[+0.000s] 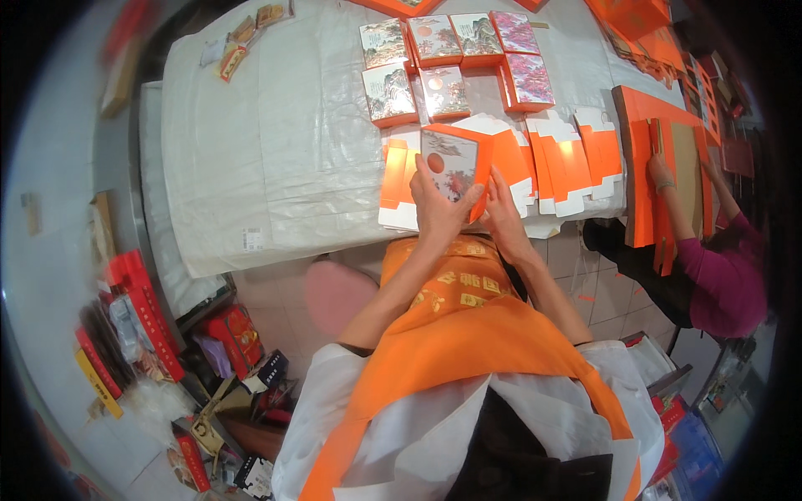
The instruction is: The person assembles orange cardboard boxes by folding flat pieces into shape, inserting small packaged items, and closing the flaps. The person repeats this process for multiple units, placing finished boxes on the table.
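Over the near edge of the covered table I hold a small carton with a landscape picture, a red sun and orange sides. My left hand grips its lower left part, thumb and fingers around the printed face. On its right orange side are the fingers of my right hand, partly hidden behind it. Flat orange and white carton blanks lie under and beside it; more blanks spread to the right. Farther back stand several finished cartons with landscape pictures and pink blossom pictures.
White sheeting covers the table. Small wrapped packets lie at its far left. At right, a co-worker in a purple sleeve handles large orange boards. Red boxes and bags crowd the floor at left, near a pink stool.
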Motion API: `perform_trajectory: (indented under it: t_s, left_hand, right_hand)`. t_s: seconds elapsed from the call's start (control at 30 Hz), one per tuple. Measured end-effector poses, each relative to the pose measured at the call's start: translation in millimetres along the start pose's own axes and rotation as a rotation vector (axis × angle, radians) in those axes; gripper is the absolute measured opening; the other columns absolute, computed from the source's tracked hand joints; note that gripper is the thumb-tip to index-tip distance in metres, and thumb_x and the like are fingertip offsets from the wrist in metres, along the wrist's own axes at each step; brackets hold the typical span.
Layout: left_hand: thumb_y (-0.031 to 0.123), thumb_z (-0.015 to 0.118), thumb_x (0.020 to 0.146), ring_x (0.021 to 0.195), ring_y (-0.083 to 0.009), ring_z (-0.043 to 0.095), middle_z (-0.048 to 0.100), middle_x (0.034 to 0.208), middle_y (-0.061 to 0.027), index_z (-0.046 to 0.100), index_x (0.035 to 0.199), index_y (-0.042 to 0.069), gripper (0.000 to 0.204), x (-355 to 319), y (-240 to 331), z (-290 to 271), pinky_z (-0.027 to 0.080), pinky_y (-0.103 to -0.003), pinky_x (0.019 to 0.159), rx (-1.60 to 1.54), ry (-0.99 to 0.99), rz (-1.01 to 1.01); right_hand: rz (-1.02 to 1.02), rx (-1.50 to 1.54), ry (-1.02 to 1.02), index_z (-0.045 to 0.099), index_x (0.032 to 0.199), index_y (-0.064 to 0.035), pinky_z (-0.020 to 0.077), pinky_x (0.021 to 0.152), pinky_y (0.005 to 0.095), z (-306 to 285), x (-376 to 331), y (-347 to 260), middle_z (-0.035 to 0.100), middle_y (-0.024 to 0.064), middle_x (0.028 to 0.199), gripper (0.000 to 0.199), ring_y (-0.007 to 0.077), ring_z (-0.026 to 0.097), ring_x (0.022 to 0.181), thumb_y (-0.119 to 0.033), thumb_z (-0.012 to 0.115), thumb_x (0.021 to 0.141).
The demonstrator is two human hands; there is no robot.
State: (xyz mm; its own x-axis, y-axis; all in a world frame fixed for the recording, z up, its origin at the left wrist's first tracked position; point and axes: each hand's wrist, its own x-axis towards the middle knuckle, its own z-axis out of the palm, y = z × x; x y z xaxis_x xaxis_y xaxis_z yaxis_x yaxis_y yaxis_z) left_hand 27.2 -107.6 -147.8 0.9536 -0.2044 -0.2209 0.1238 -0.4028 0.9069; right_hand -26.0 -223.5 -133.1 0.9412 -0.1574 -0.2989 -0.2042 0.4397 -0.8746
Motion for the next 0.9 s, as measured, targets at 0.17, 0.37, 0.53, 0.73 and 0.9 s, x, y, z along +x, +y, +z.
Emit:
perform_trajectory:
  t_s: [0.17, 0.37, 0.53, 0.73, 0.9]
  left_hand:
    - [0.026, 0.055, 0.087, 0.115, -0.03, 0.04, 0.033, 0.125, -0.0219, 0.02, 0.136, -0.005, 0.068, 7.9, -24.2, 2.1, 0.035, -0.037, 0.096, -0.244, -0.031, -0.06]
    - [0.019, 0.048, 0.09, 0.112, -0.0237, 0.044, 0.042, 0.122, -0.0165, 0.037, 0.129, -0.004, 0.046, 21.5, -53.7, -10.4, 0.036, -0.033, 0.095, -0.445, -0.162, -0.155]
    - [0.018, 0.049, 0.089, 0.111, -0.0204, 0.046, 0.049, 0.117, -0.0144, 0.044, 0.125, -0.003, 0.042, 34.2, -75.3, -25.0, 0.036, -0.032, 0.095, -0.362, -0.245, -0.317]
    - [0.023, 0.052, 0.089, 0.115, -0.0237, 0.045, 0.042, 0.127, -0.0169, 0.037, 0.13, -0.001, 0.051, 84.6, -97.8, -51.6, 0.037, -0.033, 0.095, -0.235, -0.011, -0.323]
    - [0.029, 0.053, 0.089, 0.121, -0.0294, 0.04, 0.03, 0.138, -0.0197, 0.022, 0.137, -0.005, 0.065, 177.5, -109.6, -63.2, 0.032, -0.035, 0.1, -0.173, 0.08, -0.271]
  right_hand:
    - [-0.062, -0.591, 0.071, -0.001, 0.144, -0.0086, 0.0339, 0.1, 0.0334, -11.9, 21.6, 11.9, 0.021, 0.0122, 0.144, 0.083, 0.0205, 0.03, 0.128, -0.021, 0.058, 0.087]
    - [0.378, -0.237, 0.106, 0.018, 0.142, -0.0102, 0.0499, 0.071, 0.0222, -38.6, 55.4, 19.8, 0.046, 0.0057, 0.127, 0.067, 0.0093, 0.054, 0.099, -0.023, 0.057, 0.089]
    - [0.354, 0.003, 0.276, 0.036, 0.132, -0.0056, 0.0487, 0.065, 0.0225, -53.5, 106.7, 35.8, 0.056, 0.0039, 0.107, 0.048, 0.0095, 0.057, 0.087, -0.016, 0.055, 0.089]
    - [0.114, -0.061, 0.27, 0.038, 0.129, -0.0043, 0.0477, 0.067, 0.025, -77.0, 212.9, 70.3, 0.059, 0.0033, 0.1, 0.044, 0.0103, 0.058, 0.082, -0.017, 0.053, 0.09]
    - [0.112, -0.639, 0.382, 0.043, 0.125, -0.0004, 0.0423, 0.081, 0.027, -88.9, 251.0, 93.5, 0.057, 0.0093, 0.107, 0.04, 0.0162, 0.056, 0.094, -0.024, 0.042, 0.093]
